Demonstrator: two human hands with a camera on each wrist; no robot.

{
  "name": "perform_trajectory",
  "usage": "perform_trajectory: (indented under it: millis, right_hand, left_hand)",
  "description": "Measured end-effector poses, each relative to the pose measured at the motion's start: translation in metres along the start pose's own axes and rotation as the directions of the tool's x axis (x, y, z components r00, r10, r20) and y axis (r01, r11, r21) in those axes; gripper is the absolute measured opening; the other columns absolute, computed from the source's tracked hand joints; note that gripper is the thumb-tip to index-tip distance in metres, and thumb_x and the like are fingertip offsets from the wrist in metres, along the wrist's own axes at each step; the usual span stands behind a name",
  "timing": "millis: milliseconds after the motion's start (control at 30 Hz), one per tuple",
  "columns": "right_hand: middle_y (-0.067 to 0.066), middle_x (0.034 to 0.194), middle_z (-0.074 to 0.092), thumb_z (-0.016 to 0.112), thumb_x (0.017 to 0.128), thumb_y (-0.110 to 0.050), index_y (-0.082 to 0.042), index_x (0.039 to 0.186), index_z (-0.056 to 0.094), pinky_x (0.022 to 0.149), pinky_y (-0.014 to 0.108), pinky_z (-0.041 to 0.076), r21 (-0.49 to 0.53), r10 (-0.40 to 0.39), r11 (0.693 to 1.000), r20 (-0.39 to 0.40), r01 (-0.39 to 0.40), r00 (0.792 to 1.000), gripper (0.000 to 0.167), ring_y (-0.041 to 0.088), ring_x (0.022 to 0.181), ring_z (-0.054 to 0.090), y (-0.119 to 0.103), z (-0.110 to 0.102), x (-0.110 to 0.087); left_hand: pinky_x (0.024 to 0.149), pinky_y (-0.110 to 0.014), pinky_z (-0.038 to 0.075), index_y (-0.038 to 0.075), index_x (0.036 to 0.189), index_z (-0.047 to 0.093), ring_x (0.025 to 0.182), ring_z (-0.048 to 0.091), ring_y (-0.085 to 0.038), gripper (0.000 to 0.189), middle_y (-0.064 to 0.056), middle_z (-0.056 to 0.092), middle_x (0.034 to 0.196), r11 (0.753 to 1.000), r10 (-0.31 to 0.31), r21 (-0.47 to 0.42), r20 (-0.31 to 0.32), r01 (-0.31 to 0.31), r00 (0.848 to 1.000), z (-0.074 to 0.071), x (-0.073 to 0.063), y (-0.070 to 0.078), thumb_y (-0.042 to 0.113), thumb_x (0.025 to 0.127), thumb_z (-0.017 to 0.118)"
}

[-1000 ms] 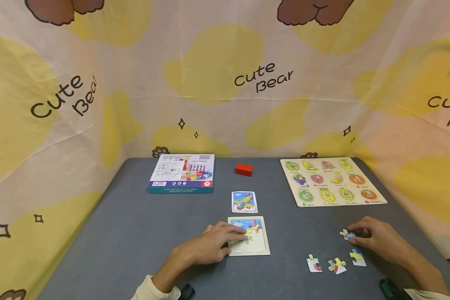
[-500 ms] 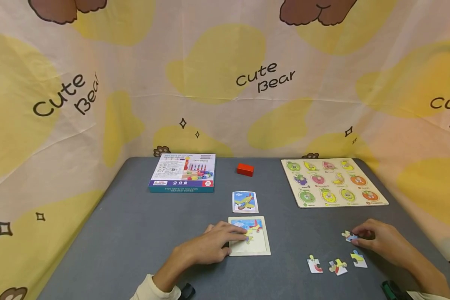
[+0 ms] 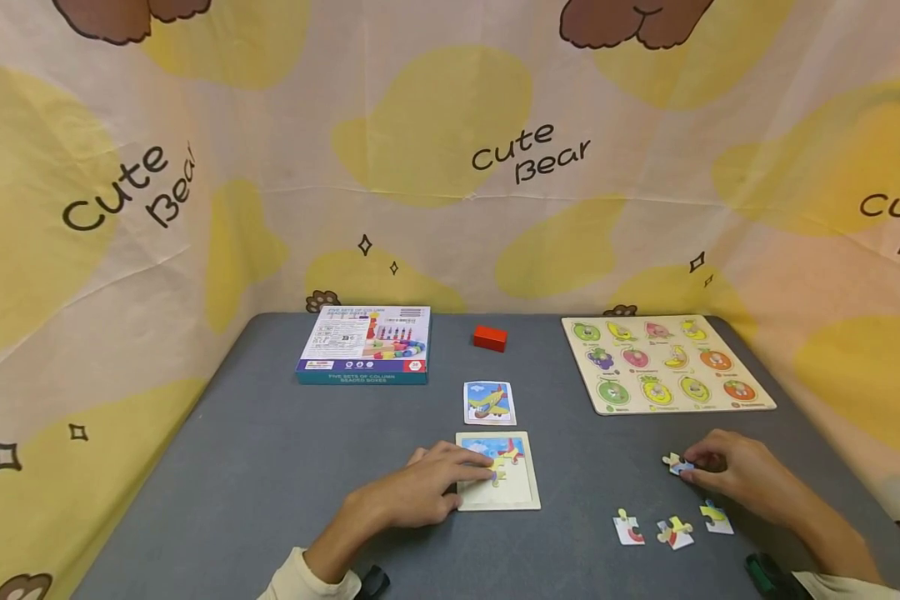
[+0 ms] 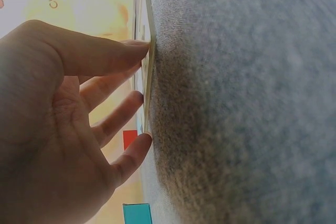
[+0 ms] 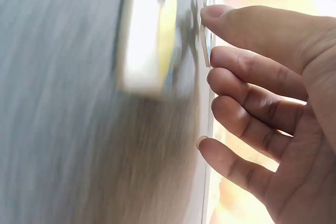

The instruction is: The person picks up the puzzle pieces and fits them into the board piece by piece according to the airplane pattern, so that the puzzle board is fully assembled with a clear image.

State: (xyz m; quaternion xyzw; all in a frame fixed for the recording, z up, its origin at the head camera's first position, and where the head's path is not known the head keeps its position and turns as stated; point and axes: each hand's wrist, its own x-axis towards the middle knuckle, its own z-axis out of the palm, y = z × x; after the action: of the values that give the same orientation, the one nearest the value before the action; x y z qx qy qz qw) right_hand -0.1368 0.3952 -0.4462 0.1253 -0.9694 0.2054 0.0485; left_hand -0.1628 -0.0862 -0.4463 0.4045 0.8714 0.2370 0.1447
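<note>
My left hand (image 3: 416,489) rests on a small square wooden puzzle board (image 3: 521,496), fingers stretched over its picture and thumb at its left edge. Part of an airplane picture is filled in on the board; the fingers hide some of it. In the left wrist view, the thumb and fingertips touch the thin board (image 4: 149,72). My right hand (image 3: 746,475) pinches a jigsaw puzzle piece (image 3: 675,463) between thumb and index finger, just above the table. Several loose puzzle pieces, such as a yellow one (image 3: 675,532), lie near it. One piece (image 5: 144,35) is blurred in the right wrist view.
An airplane picture card (image 3: 489,403) lies behind the board. Farther back are a red block (image 3: 490,338), a flat toy box (image 3: 363,346) at left and a fruit puzzle board (image 3: 667,365) at right. A patterned cloth (image 3: 420,167) walls the grey table.
My right hand, pinching the puzzle piece, has moved left and slightly away from me. My left hand stays on the board, and the loose pieces lie where they were.
</note>
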Motion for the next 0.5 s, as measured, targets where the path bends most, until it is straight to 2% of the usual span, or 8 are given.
perform_trajectory:
  millis: [167, 333, 500]
  right_hand:
    - [-0.013, 0.086, 0.061, 0.090, 0.084, -0.027, -0.020, 0.092, 0.078, 0.068, 0.027, 0.045, 0.045, -0.033, 0.999, 0.038, 0.031, 0.999, 0.016, -0.002, 0.077, 0.051, -0.023, 0.007, 0.018]
    - [-0.012, 0.090, 0.062, 0.088, 0.086, -0.030, -0.021, 0.094, 0.077, 0.072, 0.027, 0.046, 0.071, -0.057, 0.996, 0.108, 0.050, 0.993, 0.017, 0.000, 0.080, 0.051, -0.048, 0.014, 0.037]
    - [-0.013, 0.092, 0.064, 0.087, 0.088, -0.034, -0.020, 0.096, 0.077, 0.075, 0.030, 0.049, 0.099, -0.140, 0.987, 0.154, 0.125, 0.978, 0.019, 0.002, 0.084, 0.055, -0.068, 0.024, 0.052]
  left_hand:
    - [0.102, -0.046, 0.039, 0.026, 0.153, 0.059, 0.144, 0.044, -0.020, 0.054, 0.009, 0.052, 0.159, 0.999, -0.040, -0.003, 0.021, 0.040, 0.999, -0.004, 0.001, 0.004, 0.008, 0.103, 0.062]
    - [0.105, -0.046, 0.039, 0.027, 0.153, 0.059, 0.145, 0.043, -0.017, 0.054, 0.011, 0.052, 0.159, 0.997, -0.076, 0.001, 0.033, 0.076, 0.997, -0.005, 0.002, 0.006, 0.009, 0.103, 0.063]
    - [0.106, -0.046, 0.039, 0.027, 0.153, 0.059, 0.145, 0.043, -0.017, 0.053, 0.011, 0.052, 0.159, 0.997, -0.082, -0.002, 0.038, 0.082, 0.996, -0.004, 0.002, 0.005, 0.009, 0.103, 0.063]
